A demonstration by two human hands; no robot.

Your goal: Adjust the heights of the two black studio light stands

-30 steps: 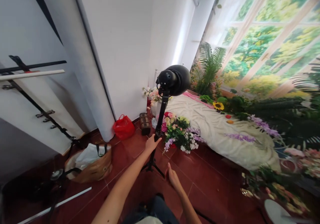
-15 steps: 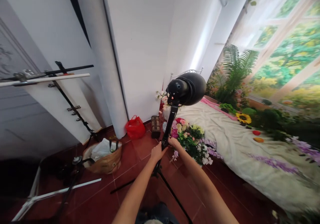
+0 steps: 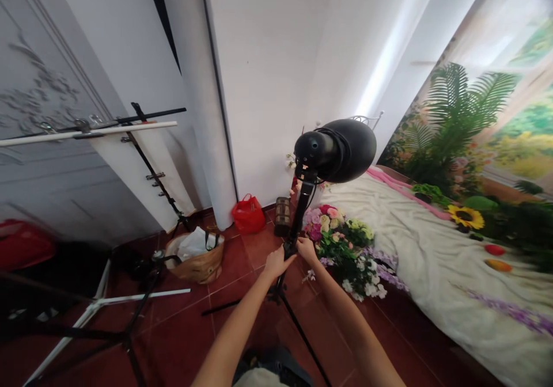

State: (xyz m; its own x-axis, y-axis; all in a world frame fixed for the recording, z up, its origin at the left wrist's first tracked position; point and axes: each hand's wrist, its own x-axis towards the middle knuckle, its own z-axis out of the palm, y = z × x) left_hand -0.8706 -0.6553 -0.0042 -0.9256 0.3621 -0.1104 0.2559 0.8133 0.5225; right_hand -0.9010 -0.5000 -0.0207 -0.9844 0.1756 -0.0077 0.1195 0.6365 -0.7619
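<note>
A black studio light [image 3: 334,151] with a round reflector sits on top of a black light stand [image 3: 298,217] in front of me. My left hand [image 3: 276,262] is closed around the stand's pole, its thumb pointing across it. My right hand [image 3: 306,251] grips the pole from the other side, at about the same height; its fingertips are partly hidden behind the pole. Below my hands the stand's legs [image 3: 302,332] spread over the red tiled floor. Just right of the pole is a bunch of artificial flowers [image 3: 339,237].
A cream blanket [image 3: 415,249] with a sunflower [image 3: 465,216] and greenery covers a low surface on the right. A wicker basket [image 3: 199,266], a red bag [image 3: 248,215] and a small chest [image 3: 283,215] stand left of the pole. Further left are a backdrop stand [image 3: 151,168] and white legs [image 3: 99,303].
My view has turned left, so the surroundings sit further right, and a red item shows at the far left. Both hands keep their hold on the stand.
</note>
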